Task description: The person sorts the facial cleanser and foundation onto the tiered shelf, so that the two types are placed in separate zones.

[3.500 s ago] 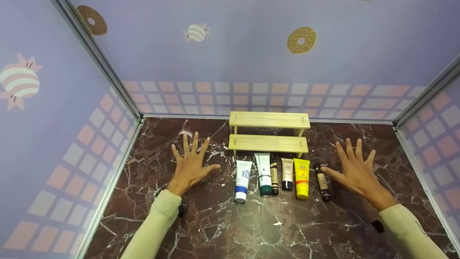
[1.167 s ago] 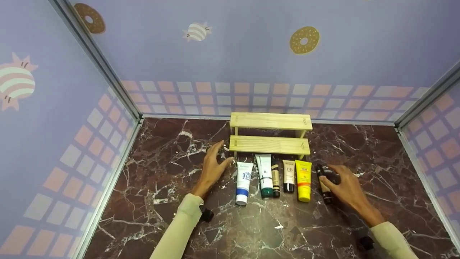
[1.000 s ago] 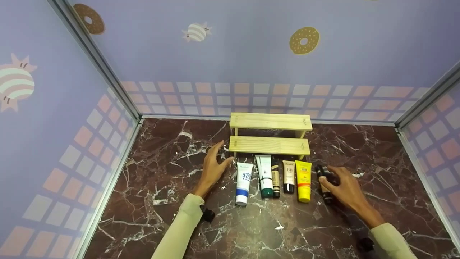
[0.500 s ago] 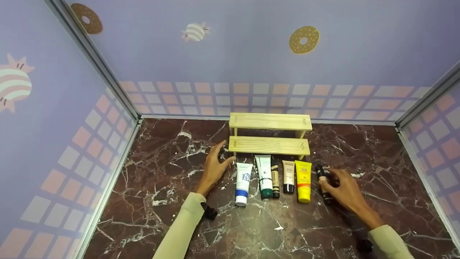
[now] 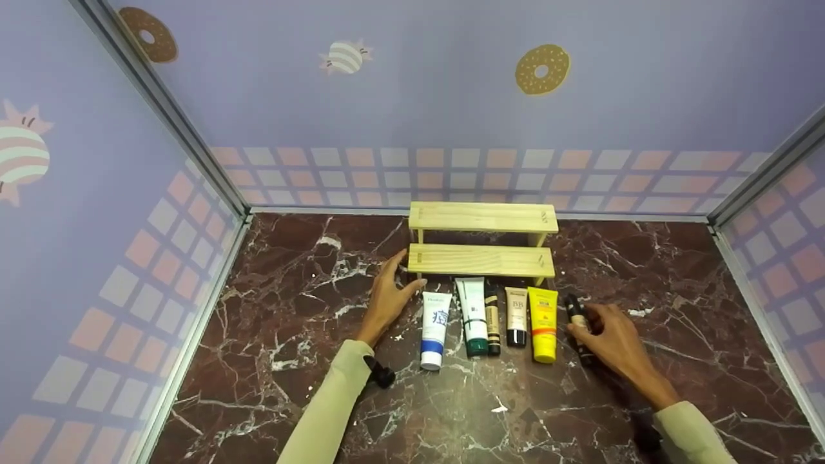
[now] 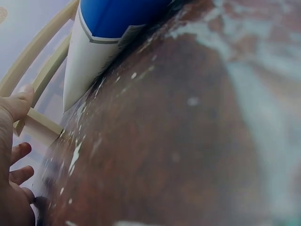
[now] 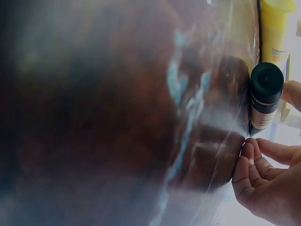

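My left hand (image 5: 387, 299) is beside the left end of a two-tier wooden rack (image 5: 480, 261), thumb and forefinger spread. In the left wrist view its thumb (image 6: 21, 101) appears against the rack's wooden frame (image 6: 44, 125); contact is hard to judge. My right hand (image 5: 615, 338) has thumb and curled fingers around a black-and-beige cosmetic tube (image 5: 575, 312) lying on the table. In the right wrist view, this tube's black cap (image 7: 266, 82) faces the camera, between thumb and fingers. The tube's right side is partly hidden by the hand.
In front of the rack lie a white-and-blue tube (image 5: 436, 328), a white-and-green tube (image 5: 473, 316), a black-and-gold tube (image 5: 493, 322), a beige BB tube (image 5: 516, 316) and a yellow tube (image 5: 543, 325). Walls enclose the dark marbled table (image 5: 451, 419).
From spread flat on the table, my left hand has moved right to the rack's end. My right hand has moved slightly left, its fingers now curled about the black-and-beige tube. The tubes barely differ.
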{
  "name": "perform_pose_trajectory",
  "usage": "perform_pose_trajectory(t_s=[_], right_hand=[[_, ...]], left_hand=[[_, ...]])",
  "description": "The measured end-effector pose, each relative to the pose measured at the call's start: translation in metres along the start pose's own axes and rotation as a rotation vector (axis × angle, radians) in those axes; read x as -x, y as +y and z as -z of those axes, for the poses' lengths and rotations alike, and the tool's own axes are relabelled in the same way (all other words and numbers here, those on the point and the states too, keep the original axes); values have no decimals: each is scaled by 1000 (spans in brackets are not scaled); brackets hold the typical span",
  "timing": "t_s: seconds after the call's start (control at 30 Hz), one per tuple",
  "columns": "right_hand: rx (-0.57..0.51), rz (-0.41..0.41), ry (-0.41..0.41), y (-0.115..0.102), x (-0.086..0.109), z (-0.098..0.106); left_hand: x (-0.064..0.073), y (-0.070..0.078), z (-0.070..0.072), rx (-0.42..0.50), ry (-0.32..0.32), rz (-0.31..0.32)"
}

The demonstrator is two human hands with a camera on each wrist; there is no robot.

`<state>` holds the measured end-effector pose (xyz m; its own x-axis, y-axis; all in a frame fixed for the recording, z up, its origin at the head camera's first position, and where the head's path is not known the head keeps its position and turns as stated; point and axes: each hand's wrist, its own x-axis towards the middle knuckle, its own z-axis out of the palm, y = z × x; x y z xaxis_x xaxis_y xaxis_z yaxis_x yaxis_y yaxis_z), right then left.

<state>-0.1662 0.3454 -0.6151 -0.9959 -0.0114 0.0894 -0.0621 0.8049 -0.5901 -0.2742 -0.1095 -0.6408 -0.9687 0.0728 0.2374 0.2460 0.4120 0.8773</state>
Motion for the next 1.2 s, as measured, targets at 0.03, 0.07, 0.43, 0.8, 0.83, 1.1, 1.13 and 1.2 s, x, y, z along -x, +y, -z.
perform_pose_trajectory(t_s=[0.03,0.07,0.43,0.8,0.83,1.1,1.13,1.2], right_hand=[[1,1,3,0,0,-1],[2,1,5,0,0,-1],[20,-8,16,-2,-1,-4],[28,-11,14,-2,0,-7],[26,-11,15,-2,0,-8],[31,-30,24,-4,0,-11],[35,-35,25,-4,0,-10],[42,-40,26,-4,0,-10]], left_hand=[[-1,1,0,-2,-6,9],[-1,1,-1,-3,-9,23],[-5,1,-6,-13,8,19],[-5,4,-11,94,71,-39],[-5,4,-11,102,77,-41],[-5,2,-14,208,109,-28],[-6,2,-15,222,106,-25],[-6,2,-17,242,101,-21]])
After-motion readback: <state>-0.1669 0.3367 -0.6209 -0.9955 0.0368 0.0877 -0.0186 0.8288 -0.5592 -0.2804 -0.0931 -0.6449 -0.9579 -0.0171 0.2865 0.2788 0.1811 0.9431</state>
